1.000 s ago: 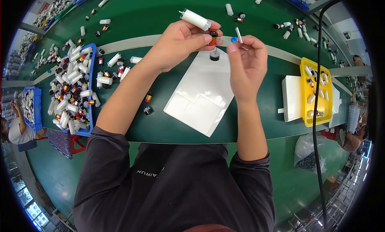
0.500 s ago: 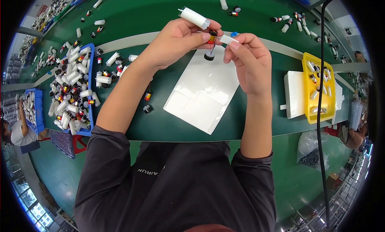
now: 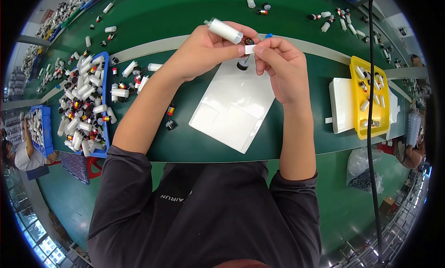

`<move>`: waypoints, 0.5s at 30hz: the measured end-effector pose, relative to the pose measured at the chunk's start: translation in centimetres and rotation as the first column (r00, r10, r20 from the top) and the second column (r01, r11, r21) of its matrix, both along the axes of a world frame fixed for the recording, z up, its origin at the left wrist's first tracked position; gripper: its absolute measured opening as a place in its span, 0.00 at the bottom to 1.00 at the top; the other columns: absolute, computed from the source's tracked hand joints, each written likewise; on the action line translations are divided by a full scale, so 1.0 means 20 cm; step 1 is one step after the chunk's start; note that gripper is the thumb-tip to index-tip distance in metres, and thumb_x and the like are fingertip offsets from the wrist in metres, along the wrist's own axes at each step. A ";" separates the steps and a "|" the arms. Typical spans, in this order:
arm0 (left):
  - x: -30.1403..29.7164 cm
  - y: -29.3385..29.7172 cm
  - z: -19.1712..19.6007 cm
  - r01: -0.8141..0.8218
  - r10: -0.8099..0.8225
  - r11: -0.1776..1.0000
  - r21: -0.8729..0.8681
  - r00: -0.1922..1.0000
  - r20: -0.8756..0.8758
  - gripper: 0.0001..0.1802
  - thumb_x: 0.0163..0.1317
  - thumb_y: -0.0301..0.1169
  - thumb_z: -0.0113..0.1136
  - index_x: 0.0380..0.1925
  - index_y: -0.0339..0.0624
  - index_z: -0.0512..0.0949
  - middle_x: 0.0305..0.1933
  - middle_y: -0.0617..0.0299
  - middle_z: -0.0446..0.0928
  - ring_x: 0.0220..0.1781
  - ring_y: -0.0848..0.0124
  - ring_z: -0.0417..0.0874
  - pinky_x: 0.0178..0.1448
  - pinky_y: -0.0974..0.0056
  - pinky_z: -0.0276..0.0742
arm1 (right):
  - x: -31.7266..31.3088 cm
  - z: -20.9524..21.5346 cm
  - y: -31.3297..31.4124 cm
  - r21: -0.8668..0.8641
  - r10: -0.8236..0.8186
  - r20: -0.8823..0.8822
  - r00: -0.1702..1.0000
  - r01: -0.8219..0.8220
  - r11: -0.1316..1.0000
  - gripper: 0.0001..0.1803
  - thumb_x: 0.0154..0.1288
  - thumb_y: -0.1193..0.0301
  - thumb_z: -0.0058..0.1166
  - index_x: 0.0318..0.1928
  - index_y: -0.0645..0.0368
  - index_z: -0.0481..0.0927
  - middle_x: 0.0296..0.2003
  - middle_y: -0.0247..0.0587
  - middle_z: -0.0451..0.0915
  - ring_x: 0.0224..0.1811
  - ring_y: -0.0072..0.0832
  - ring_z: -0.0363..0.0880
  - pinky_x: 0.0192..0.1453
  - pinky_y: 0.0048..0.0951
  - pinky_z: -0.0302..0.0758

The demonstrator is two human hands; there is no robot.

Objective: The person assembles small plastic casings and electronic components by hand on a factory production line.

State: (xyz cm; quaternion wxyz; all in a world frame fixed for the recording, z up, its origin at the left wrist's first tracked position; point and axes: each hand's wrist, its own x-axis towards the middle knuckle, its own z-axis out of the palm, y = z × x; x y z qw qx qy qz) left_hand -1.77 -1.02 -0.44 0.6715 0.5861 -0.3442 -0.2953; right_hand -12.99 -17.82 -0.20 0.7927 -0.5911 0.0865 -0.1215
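My left hand (image 3: pixel 197 55) is closed on a small wired assembly whose white cylinder (image 3: pixel 224 31) lies tilted across the fingers. Below the fingers dangles its black round cap (image 3: pixel 242 65). The small cylindrical part between the two is now mostly covered by a short white strip (image 3: pixel 250 49). One end of that strip touches my left thumb tip, and my right hand (image 3: pixel 286 71) pinches the other end between thumb and forefinger. Glossy white sheets (image 3: pixel 232 113) lie on the green table under both hands.
At left, a blue tray (image 3: pixel 106 106) is heaped with white cylinders and wired parts; more lie loose beside it. On the right, a yellow tray (image 3: pixel 383 108) with several parts overlaps a white sheet stack (image 3: pixel 340 103). A black cable (image 3: pixel 370 87) hangs in front.
My right hand has moved left, bringing the white strip from beside the small cylindrical part onto it, against the left thumb. The left hand keeps its hold.
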 end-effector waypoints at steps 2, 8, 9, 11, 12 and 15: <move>0.00 0.00 0.01 -0.024 0.024 0.999 0.022 0.999 0.028 0.16 0.63 0.24 0.67 0.52 0.36 0.82 0.48 0.57 0.85 0.51 0.72 0.84 0.56 0.67 0.81 | 0.00 0.00 0.00 0.000 -0.008 -0.002 1.000 0.008 1.000 0.04 0.64 0.77 0.61 0.37 0.66 0.82 0.26 0.35 0.80 0.25 0.18 0.75 0.32 0.23 0.72; 0.01 -0.01 -0.02 -0.036 0.036 0.999 0.002 0.998 -0.058 0.18 0.60 0.23 0.68 0.52 0.38 0.83 0.47 0.58 0.85 0.48 0.72 0.85 0.55 0.67 0.82 | 0.00 -0.01 0.03 -0.043 -0.068 0.029 0.997 0.069 0.997 0.04 0.64 0.78 0.61 0.37 0.66 0.82 0.30 0.36 0.82 0.26 0.16 0.75 0.30 0.20 0.72; 0.01 -0.01 -0.03 -0.023 0.020 0.999 -0.026 0.993 -0.113 0.19 0.60 0.23 0.68 0.52 0.38 0.83 0.47 0.58 0.85 0.47 0.72 0.86 0.55 0.66 0.83 | 0.00 -0.02 0.04 -0.094 -0.099 0.034 0.995 0.102 0.990 0.04 0.65 0.78 0.62 0.38 0.66 0.82 0.33 0.37 0.83 0.27 0.15 0.75 0.30 0.19 0.72; 0.02 0.01 -0.04 0.009 -0.013 0.999 -0.035 0.995 -0.100 0.18 0.63 0.22 0.65 0.54 0.34 0.81 0.51 0.53 0.83 0.51 0.68 0.85 0.58 0.64 0.84 | 0.00 -0.03 0.05 -0.144 -0.133 0.039 0.990 0.137 0.980 0.05 0.65 0.77 0.62 0.39 0.67 0.82 0.35 0.38 0.85 0.27 0.14 0.75 0.31 0.18 0.72; 0.02 0.01 -0.04 0.039 -0.043 0.998 -0.044 0.995 -0.087 0.18 0.66 0.20 0.62 0.56 0.31 0.78 0.55 0.49 0.81 0.54 0.64 0.85 0.60 0.61 0.85 | 0.00 -0.04 0.07 -0.153 -0.161 0.063 0.985 0.169 0.974 0.06 0.66 0.76 0.63 0.39 0.67 0.82 0.36 0.38 0.85 0.28 0.13 0.75 0.31 0.18 0.72; -0.01 -0.01 -0.04 -0.028 0.028 1.000 -0.008 0.995 -0.099 0.18 0.67 0.20 0.61 0.57 0.30 0.78 0.56 0.47 0.81 0.55 0.64 0.85 0.60 0.61 0.85 | -0.01 -0.02 0.10 -0.197 -0.192 0.092 0.977 0.207 0.958 0.09 0.66 0.74 0.65 0.41 0.67 0.81 0.36 0.36 0.84 0.28 0.12 0.75 0.31 0.17 0.72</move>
